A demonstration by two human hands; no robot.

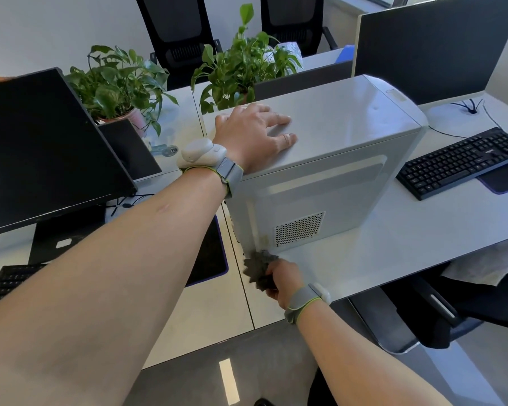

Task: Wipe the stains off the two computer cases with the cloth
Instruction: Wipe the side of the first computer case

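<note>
One white computer case [320,159] stands on the desk [393,244] | my left hand [255,133] lies flat on its top | my right hand [282,281] grips the dark cloth [258,266] at its lower near corner | risk: a hard scrub skids the case, or the cloth misses the yellowish stain [265,240].
</note>
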